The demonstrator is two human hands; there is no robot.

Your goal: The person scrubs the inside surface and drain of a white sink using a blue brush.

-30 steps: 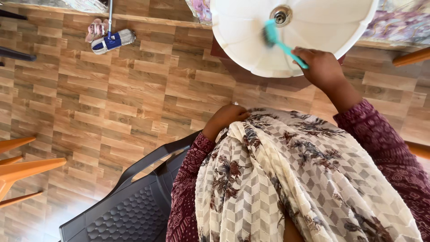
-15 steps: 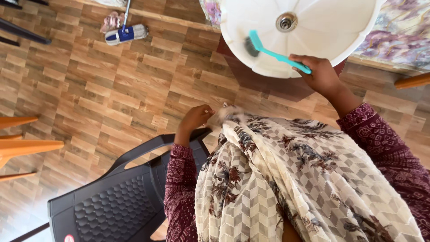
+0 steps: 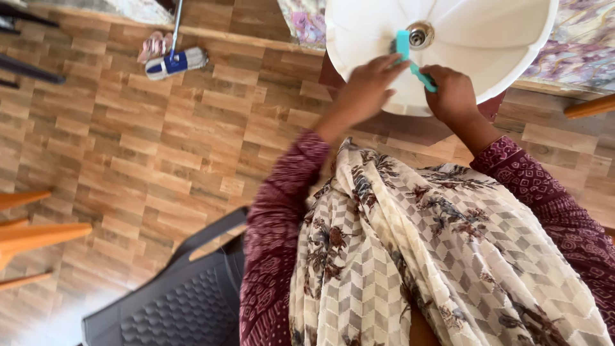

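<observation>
A white basin (image 3: 500,45) with a metal drain (image 3: 419,35) fills the top of the head view. My right hand (image 3: 451,93) is closed on the handle of a teal scrub brush (image 3: 410,57), whose head sits close to the drain. My left hand (image 3: 368,86) has reached up to the basin's near rim beside the brush, fingers spread on the white surface. A cream patterned scarf (image 3: 416,256) hangs over my chest below both arms.
A dark plastic chair (image 3: 173,301) stands at the lower left. Orange chair legs (image 3: 32,237) jut in from the left edge. A blue and white mop head (image 3: 176,62) lies on the wood-pattern floor at the upper left.
My left hand let go of the scarf and rose to the basin's rim. The brush head swung from the basin's left side toward the drain.
</observation>
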